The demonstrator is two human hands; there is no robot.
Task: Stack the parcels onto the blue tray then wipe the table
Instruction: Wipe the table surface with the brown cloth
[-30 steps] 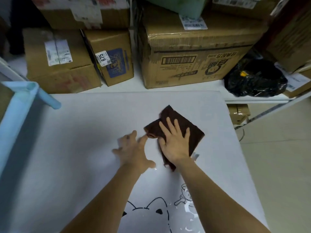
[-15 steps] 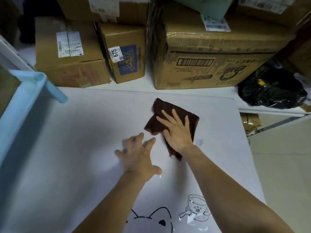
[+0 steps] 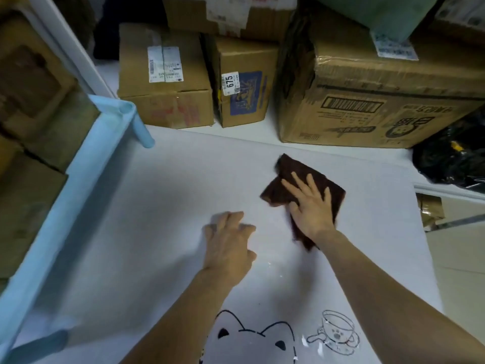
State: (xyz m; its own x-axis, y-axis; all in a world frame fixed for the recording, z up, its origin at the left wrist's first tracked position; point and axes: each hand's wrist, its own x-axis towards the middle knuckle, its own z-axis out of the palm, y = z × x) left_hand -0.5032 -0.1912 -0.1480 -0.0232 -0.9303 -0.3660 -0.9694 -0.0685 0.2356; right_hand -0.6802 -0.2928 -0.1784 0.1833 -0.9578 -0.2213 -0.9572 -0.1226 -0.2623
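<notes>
A dark brown cloth (image 3: 292, 177) lies folded on the white table (image 3: 157, 206), right of its middle. My right hand (image 3: 311, 208) presses flat on the cloth with its fingers spread. To its left, my left hand (image 3: 228, 248) rests palm down on the bare tabletop, fingers apart, holding nothing. The blue tray (image 3: 76, 177) stands on short legs along the table's left side. Brown cardboard parcels (image 3: 31, 132) sit in it, partly cut off by the frame edge.
Several cardboard boxes (image 3: 168, 82) stand on a white shelf right behind the table's far edge. A black plastic bag (image 3: 451, 156) lies at the far right. A cat and a cup drawing (image 3: 338, 332) mark the near tabletop. Floor shows past the right edge.
My right hand has slid the cloth farther away and to the right across the table. My left hand stayed flat on the tabletop, trailing slightly behind it.
</notes>
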